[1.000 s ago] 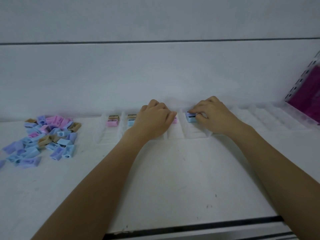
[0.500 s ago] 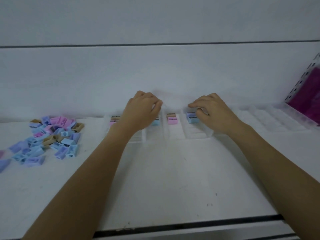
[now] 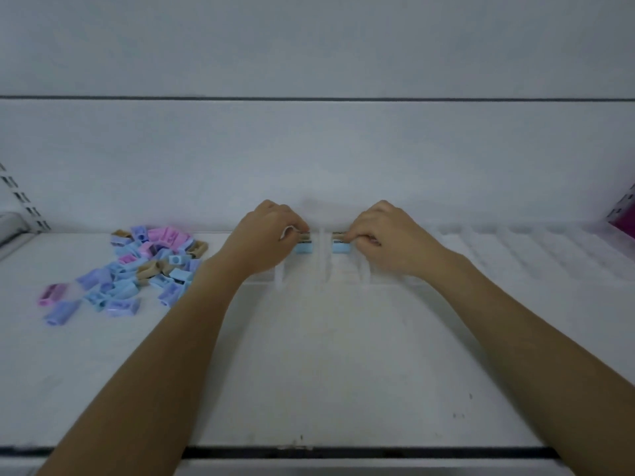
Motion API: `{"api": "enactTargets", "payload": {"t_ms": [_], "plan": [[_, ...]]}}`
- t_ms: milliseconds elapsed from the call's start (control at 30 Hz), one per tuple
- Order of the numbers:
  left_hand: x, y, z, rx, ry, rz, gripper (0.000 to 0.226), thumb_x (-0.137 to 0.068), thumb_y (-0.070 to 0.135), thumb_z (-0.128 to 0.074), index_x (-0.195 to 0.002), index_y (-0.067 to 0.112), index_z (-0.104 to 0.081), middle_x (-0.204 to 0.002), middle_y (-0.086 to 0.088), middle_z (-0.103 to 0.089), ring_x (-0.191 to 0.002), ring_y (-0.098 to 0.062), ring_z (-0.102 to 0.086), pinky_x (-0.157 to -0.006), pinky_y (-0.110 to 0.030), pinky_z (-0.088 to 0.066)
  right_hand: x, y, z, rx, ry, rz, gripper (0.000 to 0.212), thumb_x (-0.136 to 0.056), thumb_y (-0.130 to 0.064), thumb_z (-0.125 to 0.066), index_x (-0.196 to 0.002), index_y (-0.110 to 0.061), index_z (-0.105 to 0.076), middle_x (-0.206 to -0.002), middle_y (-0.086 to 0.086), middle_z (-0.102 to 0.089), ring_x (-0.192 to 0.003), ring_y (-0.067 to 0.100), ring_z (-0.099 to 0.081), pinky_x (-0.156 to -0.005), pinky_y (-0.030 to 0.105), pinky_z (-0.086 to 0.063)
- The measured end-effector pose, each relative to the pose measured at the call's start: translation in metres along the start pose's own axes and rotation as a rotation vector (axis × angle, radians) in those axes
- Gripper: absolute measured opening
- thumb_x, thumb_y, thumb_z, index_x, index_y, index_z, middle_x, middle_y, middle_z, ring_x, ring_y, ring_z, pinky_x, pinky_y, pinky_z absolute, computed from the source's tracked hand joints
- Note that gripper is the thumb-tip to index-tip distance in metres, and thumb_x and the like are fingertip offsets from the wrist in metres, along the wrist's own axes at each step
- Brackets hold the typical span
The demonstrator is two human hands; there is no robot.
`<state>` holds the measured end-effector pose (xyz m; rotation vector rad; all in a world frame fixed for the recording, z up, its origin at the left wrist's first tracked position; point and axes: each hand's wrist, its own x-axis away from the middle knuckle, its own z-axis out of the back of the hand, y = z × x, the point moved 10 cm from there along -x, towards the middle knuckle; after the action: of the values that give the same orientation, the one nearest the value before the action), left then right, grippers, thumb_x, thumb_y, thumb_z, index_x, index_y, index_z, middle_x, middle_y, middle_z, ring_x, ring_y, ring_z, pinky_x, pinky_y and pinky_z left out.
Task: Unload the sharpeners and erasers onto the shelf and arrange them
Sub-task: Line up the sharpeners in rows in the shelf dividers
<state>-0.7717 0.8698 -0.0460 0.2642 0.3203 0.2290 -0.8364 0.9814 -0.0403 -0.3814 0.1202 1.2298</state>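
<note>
since half a second ago the hands have drawn closer together, and the pink sharpeners seen then no longer show. now the left hand [image 3: 268,237] curls its fingers down over the top of the left sharpener [image 3: 304,248], and the right hand [image 3: 391,240] does the same with the right sharpener [image 3: 341,248]. both look like light fingertip grips, though the thumbs are hidden, so a true pinch is a judgement. the two blue sharpeners sit at the back of neighbouring lanes of the clear tray [image 3: 515,255], with one divider [image 3: 323,255] between them. each lies long side across its lane, blue face toward the camera, on the inner side of its hand.

both seem close to seated; squaring them against the back is likely what remains here. the pile [image 3: 137,269] lies on the shelf [image 3: 309,355] well to the left, so the left hand is nearer for the next pick.
</note>
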Motion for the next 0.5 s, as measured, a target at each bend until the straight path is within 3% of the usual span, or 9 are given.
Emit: {"api": "enactTargets", "payload": {"t_ms": [233,500], "plan": [[0.0022,-0.0002,-0.0014,-0.077,-0.029,0.000,0.030,-0.090,0.011,-0.042,-0.104,0.018,-0.068,-0.112,0.002,-0.062,-0.110,-0.018,-0.043,-0.088,-0.030,-0.034,0.0006,0.0063,-0.0079,0.001,-0.007,-0.020,0.030,-0.088,-0.008,-0.046,-0.101,-0.015,-0.072,-0.103,-0.002,-0.069,-0.100,0.024,-0.050,-0.089,0.039,-0.041],[0.0045,-0.0034,-0.0036,-0.076,-0.028,0.016,0.033,-0.091,0.011,-0.041,-0.111,0.018,-0.066,-0.116,0.003,-0.063,-0.116,-0.016,-0.041,-0.091,-0.030,-0.033,0.0035,0.0094,-0.0101,-0.016,-0.031,-0.062,0.032,-0.089,-0.008,-0.044,-0.106,-0.016,-0.069,-0.109,-0.004,-0.067,-0.105,0.021,-0.047,-0.091,0.036,-0.040]]}}
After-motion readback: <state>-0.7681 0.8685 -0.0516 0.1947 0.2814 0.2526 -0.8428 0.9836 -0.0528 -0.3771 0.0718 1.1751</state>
